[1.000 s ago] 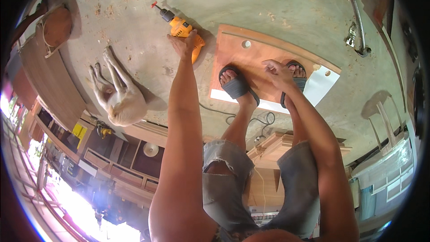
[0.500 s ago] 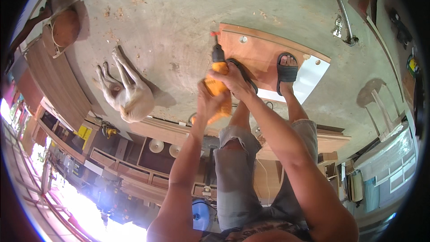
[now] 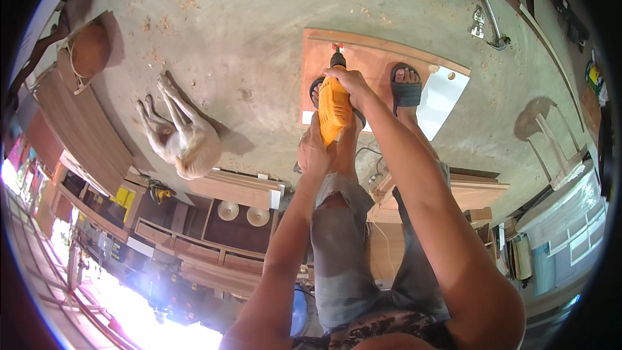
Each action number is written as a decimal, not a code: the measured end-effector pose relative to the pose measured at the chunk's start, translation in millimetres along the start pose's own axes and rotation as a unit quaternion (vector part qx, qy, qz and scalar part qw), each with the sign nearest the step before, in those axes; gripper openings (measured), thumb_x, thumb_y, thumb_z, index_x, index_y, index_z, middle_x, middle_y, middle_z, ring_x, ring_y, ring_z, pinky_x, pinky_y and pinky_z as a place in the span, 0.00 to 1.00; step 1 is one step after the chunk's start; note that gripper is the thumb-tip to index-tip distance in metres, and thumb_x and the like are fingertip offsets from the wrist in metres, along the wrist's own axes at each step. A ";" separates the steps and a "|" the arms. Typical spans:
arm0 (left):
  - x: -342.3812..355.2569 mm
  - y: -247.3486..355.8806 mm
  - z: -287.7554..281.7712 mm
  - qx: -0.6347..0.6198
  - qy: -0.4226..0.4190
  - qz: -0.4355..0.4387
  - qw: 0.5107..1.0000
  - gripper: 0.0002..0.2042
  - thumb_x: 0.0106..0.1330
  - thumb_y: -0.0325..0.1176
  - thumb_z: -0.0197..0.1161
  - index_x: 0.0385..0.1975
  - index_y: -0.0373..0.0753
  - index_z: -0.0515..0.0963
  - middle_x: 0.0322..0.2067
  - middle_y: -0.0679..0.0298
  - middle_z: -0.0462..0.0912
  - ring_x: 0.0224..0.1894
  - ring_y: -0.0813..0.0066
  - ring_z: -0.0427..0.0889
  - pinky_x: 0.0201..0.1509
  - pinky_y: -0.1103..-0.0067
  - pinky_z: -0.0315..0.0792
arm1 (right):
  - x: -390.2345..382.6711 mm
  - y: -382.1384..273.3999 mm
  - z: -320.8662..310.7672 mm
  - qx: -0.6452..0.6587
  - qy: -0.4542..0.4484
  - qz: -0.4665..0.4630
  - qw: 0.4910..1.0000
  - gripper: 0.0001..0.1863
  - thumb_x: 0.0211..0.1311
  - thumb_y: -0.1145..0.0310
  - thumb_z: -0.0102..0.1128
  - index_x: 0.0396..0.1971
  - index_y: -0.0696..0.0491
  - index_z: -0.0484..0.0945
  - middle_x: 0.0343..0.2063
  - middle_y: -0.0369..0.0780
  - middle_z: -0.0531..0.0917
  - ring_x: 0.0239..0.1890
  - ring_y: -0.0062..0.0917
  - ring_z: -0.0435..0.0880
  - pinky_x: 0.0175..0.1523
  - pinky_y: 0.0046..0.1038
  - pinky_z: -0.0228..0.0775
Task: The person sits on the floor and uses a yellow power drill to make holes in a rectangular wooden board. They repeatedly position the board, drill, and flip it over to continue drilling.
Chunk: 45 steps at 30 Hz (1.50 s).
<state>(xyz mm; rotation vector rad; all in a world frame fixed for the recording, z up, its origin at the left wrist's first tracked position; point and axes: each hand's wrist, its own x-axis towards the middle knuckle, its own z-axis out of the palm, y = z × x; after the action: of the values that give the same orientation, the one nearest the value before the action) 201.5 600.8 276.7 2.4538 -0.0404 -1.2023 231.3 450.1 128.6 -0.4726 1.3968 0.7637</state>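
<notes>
An orange power drill [image 3: 335, 107] with a black chuck and red-tipped bit points up the view over a wooden panel [image 3: 369, 52]. My right hand [image 3: 350, 84] is closed over the drill's front housing. My left hand [image 3: 313, 148] grips its rear end, lower in the view. The panel lies on the floor, with a white section [image 3: 447, 110] and a hole at the right. My sandaled feet [image 3: 407, 87] stand on it, the left one partly hidden behind the drill.
A pale dog [image 3: 191, 146] lies at the left, near a round brown object [image 3: 91, 52] and long planks [image 3: 81, 126]. A metal bar [image 3: 486, 6] lies upper right. More boards [image 3: 479, 191] and a cord [image 3: 368, 151] are behind my legs; wood shavings dot the floor.
The drill has moved from the left to the middle, over the panel, and turned upright in the view. My right hand has taken hold of it alongside my left.
</notes>
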 end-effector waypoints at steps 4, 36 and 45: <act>9.5 -0.8 5.6 -0.023 0.006 -0.019 1.000 0.41 0.46 0.24 0.58 0.69 0.34 0.60 0.43 0.42 0.83 0.40 0.42 0.84 0.46 0.58 0.79 | 1.2 -11.2 4.6 -0.008 -0.014 0.003 1.000 0.22 0.54 0.64 0.72 0.38 0.67 0.76 0.29 0.47 0.83 0.29 0.35 0.86 0.33 0.38 0.79; 62.6 40.6 -15.9 -0.047 -0.051 -0.121 0.990 0.39 0.55 0.33 0.62 0.70 0.40 0.56 0.37 0.44 0.85 0.40 0.41 0.84 0.42 0.58 0.77 | -59.9 -5.1 25.0 -0.429 0.128 -0.315 0.837 0.49 0.49 0.56 0.76 0.69 0.55 0.61 0.66 0.55 0.64 0.62 0.43 0.75 0.63 0.36 0.72; 73.4 53.0 -8.1 -0.086 -0.011 -0.128 0.988 0.37 0.58 0.42 0.68 0.67 0.43 0.58 0.31 0.47 0.86 0.36 0.43 0.85 0.38 0.58 0.77 | -50.3 -7.6 40.7 -0.241 0.104 -0.435 0.861 0.15 0.40 0.73 0.72 0.34 0.54 0.85 0.69 0.48 0.61 0.64 0.41 0.72 0.65 0.34 0.69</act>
<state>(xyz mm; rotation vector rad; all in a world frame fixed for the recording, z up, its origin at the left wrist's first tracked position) 261.7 540.3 245.6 2.3458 0.3683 -1.2776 265.1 463.7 182.7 -1.4970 0.9948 0.2915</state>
